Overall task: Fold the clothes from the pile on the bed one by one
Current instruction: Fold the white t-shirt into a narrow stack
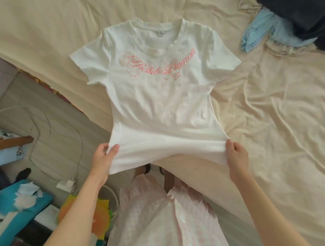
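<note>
The person's left hand pinches the near left corner of a white short-sleeved cotton T-shirt with pink script lettering, thumb on top of the hem and fingers curled beneath the cloth. The right hand grips the near right corner of the same hem, its fingers wrapped around the bunched edge. Between the two hands the hem is pulled taut and lifted slightly off the mattress edge, hanging over the near side of the bed.

The rest of the T-shirt lies face up and spread flat on the cream wrinkled bedsheet, collar at the far end, both sleeves spread out to the sides.

Far to the right, well apart from the shirt, sits the pile of clothes: a crumpled light blue garment partly under a dark navy garment.

To the left, off the bed, a thin cable loops across the grey floor to a white plug.
</note>
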A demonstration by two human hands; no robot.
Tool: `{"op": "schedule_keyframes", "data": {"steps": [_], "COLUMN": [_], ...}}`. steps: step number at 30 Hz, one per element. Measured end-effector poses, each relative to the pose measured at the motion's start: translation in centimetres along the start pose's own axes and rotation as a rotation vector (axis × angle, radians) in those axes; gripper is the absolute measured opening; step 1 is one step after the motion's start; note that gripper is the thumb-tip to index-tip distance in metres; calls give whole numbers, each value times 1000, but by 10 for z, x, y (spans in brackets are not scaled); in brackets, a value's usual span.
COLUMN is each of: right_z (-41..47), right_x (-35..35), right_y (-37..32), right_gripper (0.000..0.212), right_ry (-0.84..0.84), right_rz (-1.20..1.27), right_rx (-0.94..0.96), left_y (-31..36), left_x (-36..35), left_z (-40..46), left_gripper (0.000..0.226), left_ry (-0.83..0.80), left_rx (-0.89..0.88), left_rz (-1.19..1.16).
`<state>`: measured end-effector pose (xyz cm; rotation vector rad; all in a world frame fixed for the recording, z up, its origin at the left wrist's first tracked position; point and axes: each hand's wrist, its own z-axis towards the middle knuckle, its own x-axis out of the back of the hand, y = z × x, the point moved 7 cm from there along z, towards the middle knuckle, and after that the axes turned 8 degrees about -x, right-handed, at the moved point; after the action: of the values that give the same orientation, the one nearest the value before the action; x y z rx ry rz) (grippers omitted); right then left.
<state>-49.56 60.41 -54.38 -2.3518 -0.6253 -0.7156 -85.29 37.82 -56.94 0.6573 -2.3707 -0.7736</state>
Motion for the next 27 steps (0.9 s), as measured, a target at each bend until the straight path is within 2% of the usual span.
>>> {"op": "schedule_keyframes", "data": {"steps": [5,9,12,15,17,19,22,25,27], "right_z": [5,6,-1,-5,-4,-2,-2,-14,-27], "right_x": [-7,-9,-7,1,5,8,9,-8,-33], "right_y": [11,5,5,5,8,6,-25,-83,-126], "right_gripper": [32,37,41,36,29,21,26,27,26], "right_ry": [-70,-121,-247,-292,-295,-249,-101,43,74], "right_rz": [-231,-248,-221,-275,-293,-391,-548,-577,-555], "right_rx": [-17,-18,-57,-73,-129,-144,10,329,539], "left_y": [-24,-28,-25,-19,-20,-23,-13,21,49], "left_x": [-2,-6,-5,2,2,3,9,16,19], "left_z": [-17,-23,-30,-36,-43,-50,-39,0,32], "left_gripper": [17,17,20,26,27,31,30,25,27], "left_ry": [-50,-89,-97,-84,-140,-217,-205,-71,15], "left_rx": [212,302,332,322,361,423,406,289,198], "left_rz": [9,-22,-31,11,28,156,235,88,-8]}}
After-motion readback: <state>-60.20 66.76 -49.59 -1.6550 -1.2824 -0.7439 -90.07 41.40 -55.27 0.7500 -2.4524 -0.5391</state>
